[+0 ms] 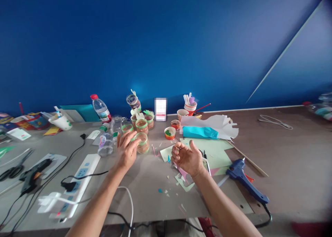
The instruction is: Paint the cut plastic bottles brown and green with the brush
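Observation:
My left hand (127, 150) is at the left side of a clear cup-like container (142, 144) with a green rim and a brown band. Its fingers are stretched out and apart, overlapping the container's edge; whether they touch it I cannot tell. Behind it stand several similar containers (141, 125), some with pale green leaf-shaped cutouts on top. My right hand (188, 159) is turned palm up above paper scraps, its thumb apart and its fingers loosely bent, with nothing visible in it. Beneath it lie pale green paper (215, 154) and a pink scrap (182, 173).
A blue hot glue gun (246, 181) lies at the right beside a thin wooden stick (249, 159). On the left are a white power strip (81, 181), a black glue gun (33, 176) and scissors (15, 169). A red-capped bottle (101, 109) and small paint cups (170, 133) stand farther back.

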A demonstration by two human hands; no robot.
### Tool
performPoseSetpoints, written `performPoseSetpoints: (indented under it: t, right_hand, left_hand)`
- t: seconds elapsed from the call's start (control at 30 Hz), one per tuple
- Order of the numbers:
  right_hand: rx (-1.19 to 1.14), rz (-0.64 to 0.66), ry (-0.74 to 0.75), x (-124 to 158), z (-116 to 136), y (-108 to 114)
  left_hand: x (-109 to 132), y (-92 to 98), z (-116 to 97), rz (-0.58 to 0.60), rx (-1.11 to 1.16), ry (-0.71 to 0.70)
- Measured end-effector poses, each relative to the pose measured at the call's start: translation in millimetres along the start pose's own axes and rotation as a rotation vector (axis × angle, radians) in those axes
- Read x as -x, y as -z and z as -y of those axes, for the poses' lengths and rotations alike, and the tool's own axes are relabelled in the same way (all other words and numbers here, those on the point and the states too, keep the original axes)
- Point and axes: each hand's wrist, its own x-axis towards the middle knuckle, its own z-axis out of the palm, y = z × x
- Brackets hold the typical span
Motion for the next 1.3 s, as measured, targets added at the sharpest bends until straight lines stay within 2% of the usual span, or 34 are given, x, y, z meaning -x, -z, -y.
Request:
performPoseSetpoints:
  t: [0.17, 0.2, 0.27, 0.37, 0.5, 0.6, 0.67, 0.73, 0.83, 0.93, 1.03, 1.13, 1.3]
  right_hand:
    - [-0.006, -0.020, 0.039, -1, 2, -1]
    - [0.000, -0.017, 0.044, -1, 3, -1]
    - [0.016, -0.016, 0.074, -3, 5, -1]
    - [0.059, -0.024, 0.184, -1, 10, -4]
    - [0.170, -0.019, 0.277, 15, 24, -22]
    - [0.303, -0.089, 0.323, 30, 39, -35]
    - [0.501, -0.152, 0.367, 36, 50, -37]
    - [0.802, -0.260, 0.420, 37, 59, -32]
    - [1.306, -0.383, 0.370, 32, 68, -16]
    - [1.658, -0.419, 0.336, 26, 70, -1]
    - [1.975, -0.412, 0.229, 23, 63, 8]
    - [2.237, -0.328, 0.066, 19, 53, 11]
    - [2.330, -0.226, -0.015, 12, 46, 12]
  left_hand:
    - [-9, 26.1, -35, -0.128, 0.218, 0.053]
    - [-9, 28.9, -43, -0.135, 0.284, 0.057]
    - [-8, 28.8, -58, -0.073, 0.402, 0.009]
    - [-5, 16.6, -75, 0.031, 0.569, -0.049]
    - [-1, -5.8, -87, 0.162, 0.612, 0.019]
    - [2, -19.8, -91, 0.205, 0.616, 0.075]
    - [7, -28.9, -89, 0.221, 0.605, 0.126]
    - [14, -38.1, -86, 0.210, 0.595, 0.163]
    - [26, -50.5, -81, 0.173, 0.577, 0.166]
    - [34, -58.8, -78, 0.134, 0.523, 0.140]
    - [38, -64.3, -76, 0.166, 0.454, 0.086]
    - [41, -69.4, -74, 0.221, 0.380, 0.072]
    - [36, -74.7, -74, 0.294, 0.286, 0.084]
